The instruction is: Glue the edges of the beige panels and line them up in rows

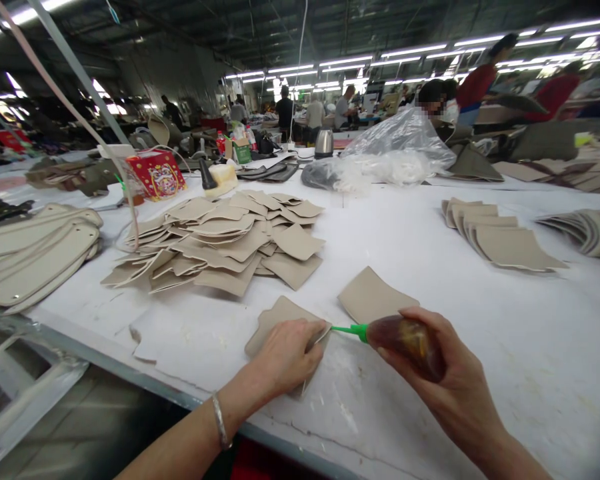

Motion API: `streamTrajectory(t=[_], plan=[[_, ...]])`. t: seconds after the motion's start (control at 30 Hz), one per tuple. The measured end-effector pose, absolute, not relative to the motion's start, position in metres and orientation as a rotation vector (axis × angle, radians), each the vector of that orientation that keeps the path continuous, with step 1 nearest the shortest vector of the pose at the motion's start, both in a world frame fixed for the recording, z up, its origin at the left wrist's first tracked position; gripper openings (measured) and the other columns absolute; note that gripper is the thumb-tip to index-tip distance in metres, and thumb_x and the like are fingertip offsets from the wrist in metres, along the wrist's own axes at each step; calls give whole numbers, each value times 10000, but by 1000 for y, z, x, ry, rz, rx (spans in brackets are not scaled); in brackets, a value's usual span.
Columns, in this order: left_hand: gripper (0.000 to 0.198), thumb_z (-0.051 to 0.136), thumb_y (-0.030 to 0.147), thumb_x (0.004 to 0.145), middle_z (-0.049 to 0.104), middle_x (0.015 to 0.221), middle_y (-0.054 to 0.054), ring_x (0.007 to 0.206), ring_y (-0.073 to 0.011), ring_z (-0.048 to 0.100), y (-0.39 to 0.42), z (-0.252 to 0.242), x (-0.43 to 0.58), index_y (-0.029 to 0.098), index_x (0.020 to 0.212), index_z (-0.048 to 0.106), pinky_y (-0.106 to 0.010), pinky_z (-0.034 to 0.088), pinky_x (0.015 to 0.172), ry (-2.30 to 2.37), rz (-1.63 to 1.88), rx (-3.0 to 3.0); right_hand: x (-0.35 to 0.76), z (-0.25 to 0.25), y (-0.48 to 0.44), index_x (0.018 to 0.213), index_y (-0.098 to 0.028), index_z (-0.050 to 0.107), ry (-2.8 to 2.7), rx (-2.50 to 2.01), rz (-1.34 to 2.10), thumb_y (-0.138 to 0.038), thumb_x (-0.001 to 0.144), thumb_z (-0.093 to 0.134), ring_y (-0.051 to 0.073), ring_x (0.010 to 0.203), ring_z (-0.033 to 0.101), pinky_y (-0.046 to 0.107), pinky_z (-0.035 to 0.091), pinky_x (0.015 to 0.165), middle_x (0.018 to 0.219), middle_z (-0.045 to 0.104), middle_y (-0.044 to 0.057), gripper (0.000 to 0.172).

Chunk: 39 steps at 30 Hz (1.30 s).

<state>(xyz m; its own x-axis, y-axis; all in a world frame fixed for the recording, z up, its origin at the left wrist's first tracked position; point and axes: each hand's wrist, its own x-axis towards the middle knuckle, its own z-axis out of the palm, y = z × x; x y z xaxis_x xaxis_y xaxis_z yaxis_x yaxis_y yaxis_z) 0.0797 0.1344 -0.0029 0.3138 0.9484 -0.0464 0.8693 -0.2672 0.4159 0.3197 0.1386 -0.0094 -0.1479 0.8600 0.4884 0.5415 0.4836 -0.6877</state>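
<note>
My left hand (293, 353) grips a beige leather-like piece (280, 313) near the table's front edge, thumb below and fingers on top. In my right hand (455, 373) lies a brown glue bottle (407, 343) with a green nozzle (359, 331), tipped sideways. The thin green tip points left and meets the edge of the held piece by my left fingertips. Just behind the bottle, another beige piece (373, 297) lies flat on the table. A large loose pile of similar beige pieces (225, 240) spreads behind my left hand.
Fanned beige pieces (505, 237) lie at the right on the white table (395, 233). Longer panels with holes (40, 253) are stacked at the far left. A red box (156, 175), clear plastic bags (395, 157) and a kettle (324, 143) stand farther back. Several people work beyond.
</note>
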Motion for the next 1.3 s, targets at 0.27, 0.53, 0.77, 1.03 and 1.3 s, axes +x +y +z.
streamTrajectory(t=[0.27,0.53,0.77,1.03,1.3], plan=[[416,423,187,842,683,853,-48,815,-252,647,133,1,79,248,1209,610,-323,465,719,1611,255,2224,323,-11,135,1190,-316,525,-1780,-1249,566,-444,847,695,219,941,617,304,506,794,1111,608,2,404],[440,404,190,883,681,948,-63,884,-251,651,129,-3,75,226,1292,560,-348,492,810,1593,296,2196,327,-15,130,1206,-325,517,-1774,-1285,815,-481,822,713,212,844,653,313,524,758,1037,627,-7,458],[426,389,216,916,683,999,-64,932,-245,648,125,-6,71,214,1311,550,-355,497,854,1589,324,2184,325,-15,126,1192,-327,518,-1756,-1276,869,-477,821,713,205,865,662,278,536,775,1050,629,-14,445],[437,404,218,909,674,1144,-63,1020,-248,639,125,-9,71,217,1323,544,-374,487,928,1590,400,2137,319,-15,116,1182,-301,535,-1646,-1332,943,-501,762,739,221,831,665,282,536,748,993,659,-12,507],[454,425,224,900,664,1176,-84,1063,-258,625,124,-7,72,178,1338,534,-391,477,959,1607,395,2111,300,-2,96,1163,-292,533,-1464,-1421,1076,-527,741,713,219,839,641,296,484,779,953,650,-21,515]])
